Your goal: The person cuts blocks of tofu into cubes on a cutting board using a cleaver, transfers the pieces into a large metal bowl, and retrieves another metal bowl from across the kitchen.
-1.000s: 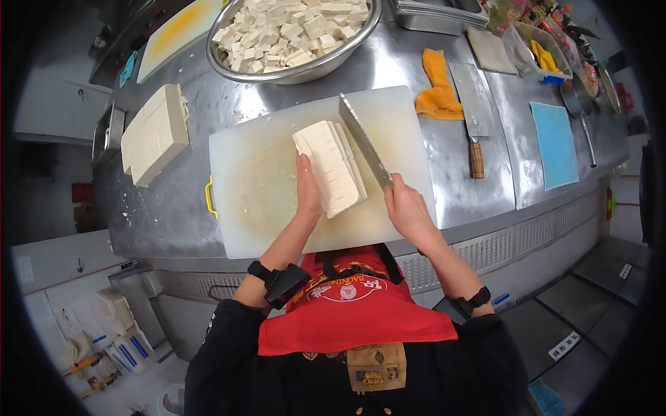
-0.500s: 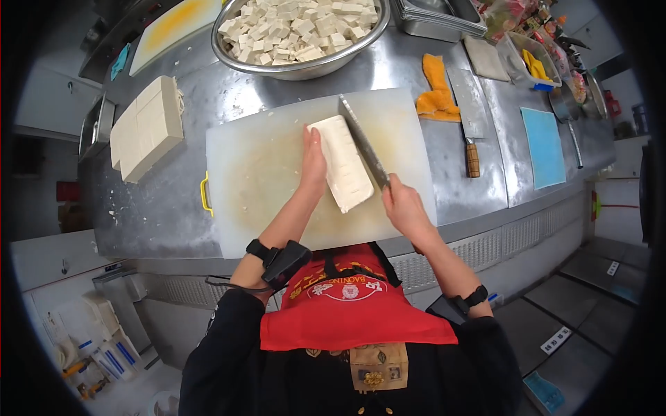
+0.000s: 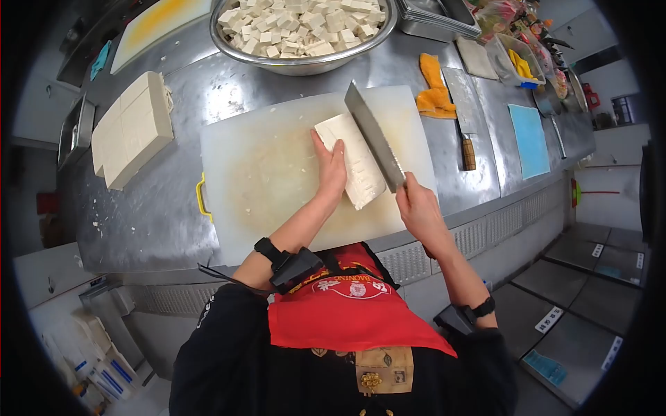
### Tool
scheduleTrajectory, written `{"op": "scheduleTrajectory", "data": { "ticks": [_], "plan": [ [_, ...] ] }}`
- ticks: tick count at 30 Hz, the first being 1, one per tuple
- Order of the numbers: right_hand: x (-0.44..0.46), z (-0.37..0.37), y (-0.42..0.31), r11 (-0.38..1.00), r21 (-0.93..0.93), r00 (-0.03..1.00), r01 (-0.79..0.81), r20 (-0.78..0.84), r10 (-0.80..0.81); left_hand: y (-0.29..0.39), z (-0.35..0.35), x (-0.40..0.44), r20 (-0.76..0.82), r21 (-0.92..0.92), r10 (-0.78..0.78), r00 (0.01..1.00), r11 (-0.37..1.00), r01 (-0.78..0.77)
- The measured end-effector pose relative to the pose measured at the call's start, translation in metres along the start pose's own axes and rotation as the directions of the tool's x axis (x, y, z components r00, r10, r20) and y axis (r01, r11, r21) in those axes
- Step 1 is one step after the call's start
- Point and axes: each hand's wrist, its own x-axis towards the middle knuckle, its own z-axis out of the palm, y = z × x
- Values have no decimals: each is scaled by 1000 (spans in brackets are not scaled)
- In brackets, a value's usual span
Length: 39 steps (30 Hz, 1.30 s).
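Note:
A white block of tofu (image 3: 356, 158) lies at a slant on the white cutting board (image 3: 263, 159), with shallow marks on its near part. Against its left side rests my left hand (image 3: 333, 168), fingers stretched out and thumb apart from them, touching the block. My right hand (image 3: 420, 208) is closed around the handle of a cleaver (image 3: 373, 133). The cleaver's blade stands upright along the block's right side; whether it touches the tofu I cannot tell. The handle itself is mostly hidden by my fingers.
A metal bowl (image 3: 305, 68) of tofu cubes stands behind the board. To the left sits a larger scored tofu slab (image 3: 135, 128). An orange cloth (image 3: 434, 93), a second cleaver (image 3: 463, 104) and a blue cloth (image 3: 529, 142) lie to the right.
The block has turned slightly and shifted right on the board. My left hand has moved right along with it, its thumb now farther from the fingers. The cleaver has moved right too.

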Motion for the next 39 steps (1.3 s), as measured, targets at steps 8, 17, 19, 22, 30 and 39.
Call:
{"op": "scheduleTrajectory", "data": {
  "ticks": [8,17,19,22,30,39],
  "plan": [
    [-17,-21,-55,990,-66,990,-127,60,131,7,5,-3,-43,23,-25,999,999,26],
    [-14,-15,-56,992,-70,991,-107,70,112,5,7,-1,-69,64,11,998,998,-6],
    [-14,-12,-52,990,-80,990,-112,76,118,5,6,-1,-65,71,11,998,997,-6],
    [-13,-11,-51,987,-94,987,-128,91,136,5,7,-2,-65,78,15,998,997,-10],
    [-8,5,-43,975,-142,971,-171,142,191,1,7,0,-78,65,31,996,998,-26],
    [-16,56,8,989,-90,992,-114,35,117,7,5,0,-123,230,238,963,951,-206]
  ]
}}
